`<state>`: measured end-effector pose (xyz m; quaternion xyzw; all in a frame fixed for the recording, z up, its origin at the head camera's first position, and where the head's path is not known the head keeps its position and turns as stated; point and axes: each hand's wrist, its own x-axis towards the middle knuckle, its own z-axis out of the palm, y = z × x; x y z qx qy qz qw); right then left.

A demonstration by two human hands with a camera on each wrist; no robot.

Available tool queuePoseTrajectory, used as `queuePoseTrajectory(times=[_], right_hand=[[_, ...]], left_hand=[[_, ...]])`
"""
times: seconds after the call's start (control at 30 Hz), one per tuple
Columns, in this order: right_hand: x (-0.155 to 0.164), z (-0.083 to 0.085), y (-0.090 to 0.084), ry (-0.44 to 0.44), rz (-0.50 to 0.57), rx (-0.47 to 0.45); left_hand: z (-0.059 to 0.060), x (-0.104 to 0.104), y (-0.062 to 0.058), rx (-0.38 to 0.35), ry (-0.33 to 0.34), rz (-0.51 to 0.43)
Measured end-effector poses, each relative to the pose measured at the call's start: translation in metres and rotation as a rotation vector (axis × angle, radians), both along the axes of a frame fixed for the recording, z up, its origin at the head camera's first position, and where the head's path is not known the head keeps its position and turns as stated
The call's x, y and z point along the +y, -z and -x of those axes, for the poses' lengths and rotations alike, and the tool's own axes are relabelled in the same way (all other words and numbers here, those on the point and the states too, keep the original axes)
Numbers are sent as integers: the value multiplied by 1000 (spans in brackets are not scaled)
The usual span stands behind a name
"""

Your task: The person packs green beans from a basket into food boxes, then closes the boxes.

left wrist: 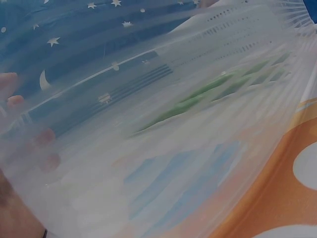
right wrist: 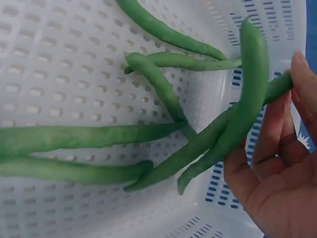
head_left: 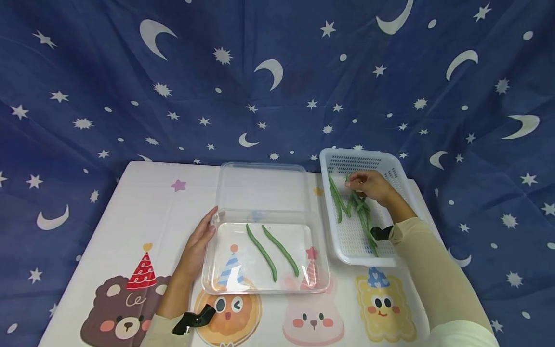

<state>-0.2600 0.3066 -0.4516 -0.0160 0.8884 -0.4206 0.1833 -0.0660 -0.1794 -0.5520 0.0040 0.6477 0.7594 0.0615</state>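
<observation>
From the head view, the right hand (head_left: pixel 368 185) reaches into the white basket (head_left: pixel 392 168) among the green beans (head_left: pixel 353 207), while the left hand (head_left: pixel 200 238) rests with straight fingers against the clear tray (head_left: pixel 260 286) holding two beans (head_left: pixel 273 250) on the counter (head_left: pixel 143 202). The left wrist view shows only fingers (left wrist: pixel 12 101) blurred behind the tray wall (left wrist: pixel 148 163), pressing (not clutching). In the right wrist view, fingers (right wrist: pixel 277 131) pinch one bean (right wrist: pixel 242 104) near its tip; a grip nearer its middle would likely lift it free of the bean lying against it.
</observation>
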Motion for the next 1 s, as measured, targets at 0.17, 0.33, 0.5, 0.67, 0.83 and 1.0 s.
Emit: queuePoseTrajectory(times=[0.17, 0.33, 0.5, 0.67, 0.83, 1.0], right_hand=[[-4, -5, -10, 8, 45, 44], [-5, -11, -19, 11, 97, 83], [-7, -16, -27, 47, 188, 95], [-14, -22, -32, 74, 219, 108], [-24, -29, -38, 76, 256, 101], [-30, -36, -48, 73, 296, 70]], left_hand=[[1, -1, 0, -10, -5, 5], [1, -2, 0, -9, -9, 0], [1, 0, 0, -7, -10, -10], [1, 0, 1, -6, -4, -9], [0, -1, 2, -12, 1, -16], [3, -1, -1, -6, 9, -24]])
